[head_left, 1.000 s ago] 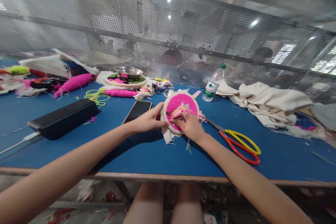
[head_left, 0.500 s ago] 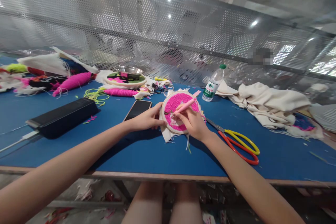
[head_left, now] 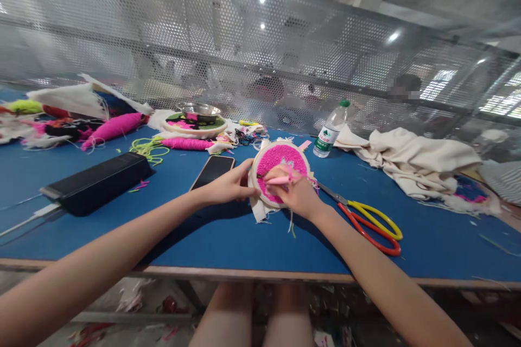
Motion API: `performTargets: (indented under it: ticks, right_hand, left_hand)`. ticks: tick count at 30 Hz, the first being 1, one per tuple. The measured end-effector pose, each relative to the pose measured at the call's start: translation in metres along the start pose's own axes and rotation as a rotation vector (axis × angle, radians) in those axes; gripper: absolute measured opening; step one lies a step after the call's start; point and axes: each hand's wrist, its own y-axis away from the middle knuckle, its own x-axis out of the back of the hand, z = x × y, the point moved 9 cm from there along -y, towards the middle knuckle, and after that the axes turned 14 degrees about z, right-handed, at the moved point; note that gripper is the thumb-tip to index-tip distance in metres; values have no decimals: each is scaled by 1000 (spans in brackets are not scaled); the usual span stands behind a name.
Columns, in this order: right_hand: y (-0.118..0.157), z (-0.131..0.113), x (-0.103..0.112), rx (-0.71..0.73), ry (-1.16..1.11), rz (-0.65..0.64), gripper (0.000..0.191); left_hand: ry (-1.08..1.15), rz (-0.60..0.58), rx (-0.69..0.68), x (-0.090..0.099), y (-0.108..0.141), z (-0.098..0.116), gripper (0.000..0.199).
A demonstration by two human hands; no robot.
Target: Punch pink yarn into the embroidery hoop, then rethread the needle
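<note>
A round hoop (head_left: pixel 254 178) stretches cloth covered in looped pink yarn, with a small pale patch near the middle. My left hand (head_left: pixel 234 184) grips the hoop's left edge, its thumb on the near side. In my right hand (head_left: pixel 296 191) is a pink pen-like tool (head_left: pixel 279 180), its tip hidden by the fingers against the left part of the pink yarn. Loose cloth and threads hang from the hoop's lower edge.
Scissors (head_left: pixel 366 222) lie to the right, a phone (head_left: pixel 214 169) and black power bank (head_left: pixel 100 181) to the left. Farther back are a water bottle (head_left: pixel 330 130), cream cloth (head_left: pixel 423 160), a metal bowl (head_left: pixel 201 113) and pink yarn (head_left: pixel 116 130).
My right hand has shifted slightly left over the hoop, and the pink tool has tipped lower and flatter. My left hand still holds the hoop's edge, which has barely moved.
</note>
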Motion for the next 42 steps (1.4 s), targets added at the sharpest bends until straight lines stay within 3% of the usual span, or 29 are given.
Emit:
performTargets:
  ticks: [4,9,15,25,42]
  right_hand:
    - [1,0,-1,-19,17,15,14]
    - [2,9,11,-197,-105,128,13]
    - [4,16,10,-264,-215,149,11]
    - [0,7,12,-181,-192,158,10]
    - [1,6,11,-201,-253,168,12]
  left_hand:
    - [27,-6,-17,-2,1,6,56]
    - [-20,-3,34,2,-2,-5,54]
    - [-51,-10,29,4,-3,-10,55]
    - [-57,-3,48,4,-3,-12,56]
    - [-64,-13,35,4,-2,-11,52]
